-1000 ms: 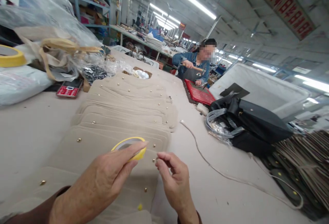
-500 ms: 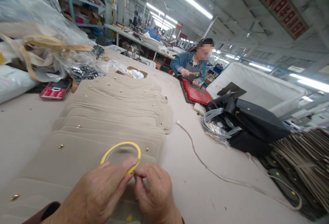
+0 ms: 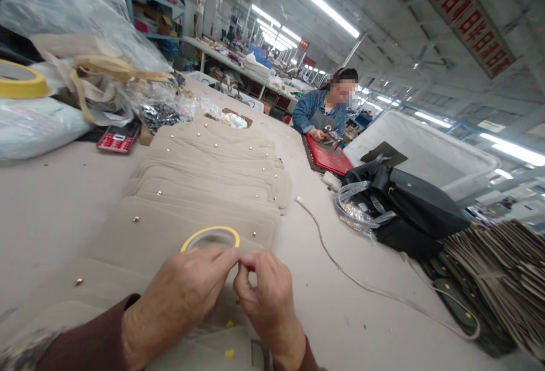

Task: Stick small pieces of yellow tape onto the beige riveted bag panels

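Note:
My left hand (image 3: pixel 189 286) is closed on a thin yellow tape roll (image 3: pixel 212 231), which stands out above its knuckles. Pinched at the fingertips, my right hand (image 3: pixel 268 289) meets the left thumb and forefinger beside the roll; whatever lies between its fingers is too small to make out. Under both hands, overlapping beige panels (image 3: pixel 170 229) with small gold studs spread up the table. Small yellow tape pieces (image 3: pixel 230 353) stick to the panels just below my hands.
A person (image 3: pixel 326 107) in a denim jacket works at a red board (image 3: pixel 327 155). Black bags (image 3: pixel 421 206), a cord (image 3: pixel 336 260) and stacked dark pieces (image 3: pixel 502 280) lie right. Plastic bags, another tape roll (image 3: pixel 21 80) and a red-and-black box (image 3: pixel 118 137) are left.
The view has shifted left, bringing the second tape roll in. My hands are closer together, and the held roll sits lower behind my left hand. The person's hands have moved at the board.

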Demonstrator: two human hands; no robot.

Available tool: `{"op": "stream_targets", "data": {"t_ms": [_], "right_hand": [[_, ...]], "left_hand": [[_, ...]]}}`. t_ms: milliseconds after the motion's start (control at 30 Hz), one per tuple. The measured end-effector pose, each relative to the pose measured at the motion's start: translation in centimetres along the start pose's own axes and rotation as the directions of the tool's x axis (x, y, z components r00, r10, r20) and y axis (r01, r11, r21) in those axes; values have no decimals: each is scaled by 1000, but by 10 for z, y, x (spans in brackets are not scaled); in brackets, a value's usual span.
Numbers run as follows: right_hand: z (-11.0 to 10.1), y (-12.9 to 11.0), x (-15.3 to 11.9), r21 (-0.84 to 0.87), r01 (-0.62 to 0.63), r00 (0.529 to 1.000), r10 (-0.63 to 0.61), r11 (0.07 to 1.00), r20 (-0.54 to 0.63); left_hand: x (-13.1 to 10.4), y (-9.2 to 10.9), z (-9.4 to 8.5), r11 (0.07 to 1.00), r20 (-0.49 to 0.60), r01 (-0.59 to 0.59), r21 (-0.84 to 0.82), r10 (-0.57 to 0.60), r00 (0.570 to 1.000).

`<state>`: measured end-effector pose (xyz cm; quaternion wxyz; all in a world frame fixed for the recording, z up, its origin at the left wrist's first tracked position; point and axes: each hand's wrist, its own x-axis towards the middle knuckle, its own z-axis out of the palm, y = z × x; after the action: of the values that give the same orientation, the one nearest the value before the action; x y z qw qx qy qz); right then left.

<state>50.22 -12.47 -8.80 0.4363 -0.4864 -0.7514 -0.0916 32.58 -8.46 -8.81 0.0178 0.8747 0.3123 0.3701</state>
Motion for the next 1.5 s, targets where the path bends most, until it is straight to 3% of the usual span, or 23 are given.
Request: {"op": "stream_targets", "data": {"t_ms": [67,133,200,267,433,533,633,733,833,1067,1267,1367,1500], "right_hand": [[-3,-5,1,68,-104,995,102,992,20],[-5,-12,3,220,-363,932,350,905,97],[-6,-18,6,352,-645,763,597,679,248],[-6,-20,9,402,-787,606,709,468,361],[-11,1,0,352,-890,417,829,289,373],[-19,14,-18,287,-950,270,791,124,549],[-26,17,-33,206,-977,183,715,55,675],[-28,15,-40,162,-984,165,691,70,704],[-26,14,-41,125,-984,180,688,129,703],[-24,9,-34,-50,-904,275,668,425,692],[-21,1,-25,-129,-774,388,626,619,676],[-19,1,-28,-158,-712,428,601,685,675],[-24,6,-45,-132,-713,490,625,688,608]], "left_hand": [[3,1,-5,999,4,-40,12,39,999],[5,1,-6,999,-8,-48,24,48,999],[7,1,-6,999,-23,-48,23,48,999],[7,4,-6,998,-54,-55,18,56,997],[-2,16,-12,996,-76,-81,-19,80,994],[-17,20,-11,998,61,-46,47,43,997],[-35,21,-1,989,260,-86,118,53,964],[-46,20,8,984,335,-114,135,63,940],[-48,19,13,988,357,-82,133,29,934],[-46,19,17,991,447,42,127,-95,889],[-35,18,7,992,603,120,46,-123,789],[-31,19,4,990,659,134,45,-130,741],[-28,18,0,991,693,129,25,-110,712]]}}
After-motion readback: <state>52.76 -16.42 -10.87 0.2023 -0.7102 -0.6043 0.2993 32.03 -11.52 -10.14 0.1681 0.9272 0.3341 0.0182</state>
